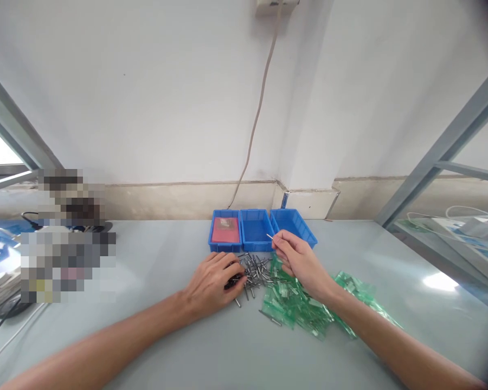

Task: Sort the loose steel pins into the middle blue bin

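Note:
My left hand (217, 281) is curled round the left side of a heap of thin metal pins (257, 269), with dark pins showing between thumb and fingers. Its palm side is hidden. Over the front of the middle blue bin (257, 247), my right hand (295, 257) pinches a single slim metal pin (270, 236), whose light tip points up and left. Below that hand, green plastic bags (299, 306) lie against the heap, with small slender pieces visible in them. One loose pin (270, 318) rests on the table nearer to me.
Another blue bin (210, 238) at left holds a red piece (220, 236) with a small clear packet; a third blue bin (309, 236) stands at right. Behind is a wall with a hanging cable (262, 92). A pixelated person and cables are at left; metal frames (443, 146) flank the table.

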